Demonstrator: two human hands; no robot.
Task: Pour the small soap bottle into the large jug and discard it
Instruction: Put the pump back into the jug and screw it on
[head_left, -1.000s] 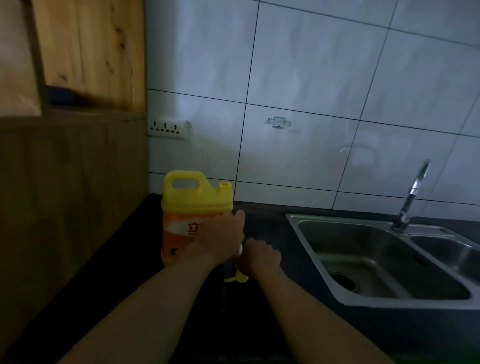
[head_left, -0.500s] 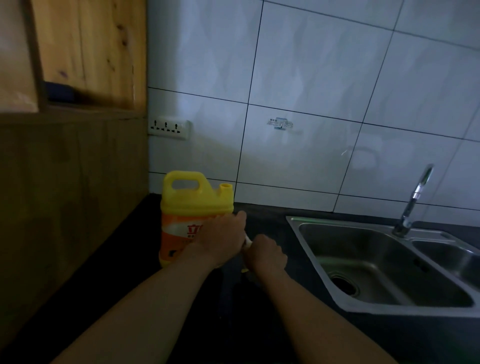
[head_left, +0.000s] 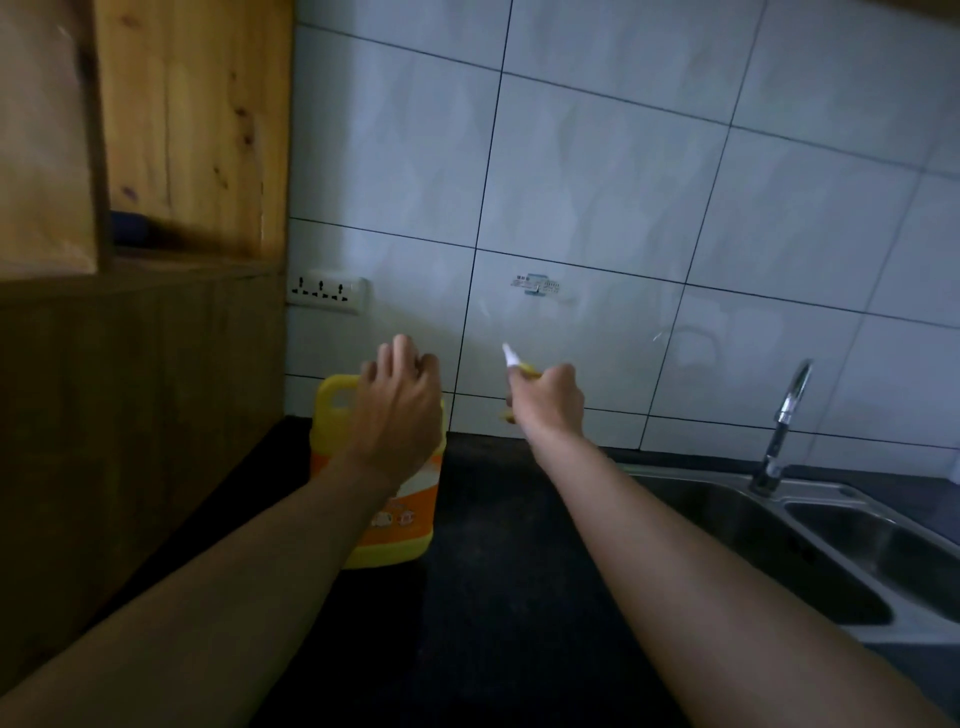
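Observation:
The large yellow jug (head_left: 332, 421) with an orange label stands on the black counter near the left corner. My left hand (head_left: 400, 410) hovers over its top with the fingers bunched together, hiding the spout; whether it holds anything is hidden. My right hand (head_left: 548, 400) is raised to the right of the jug, closed around the small soap bottle (head_left: 527, 369). Only the bottle's yellow shoulder and white nozzle show, the nozzle pointing up and left toward the tiled wall.
A wooden cabinet (head_left: 156, 374) walls off the left side. A power socket (head_left: 327, 294) sits on the tiles above the jug. A steel double sink (head_left: 779, 551) with a tap (head_left: 785, 415) lies to the right in the black counter (head_left: 493, 582).
Both hands rose from the counter in front of the jug. The right hand lifted the small bottle up to the right; the left hand moved from the jug's front to above its top.

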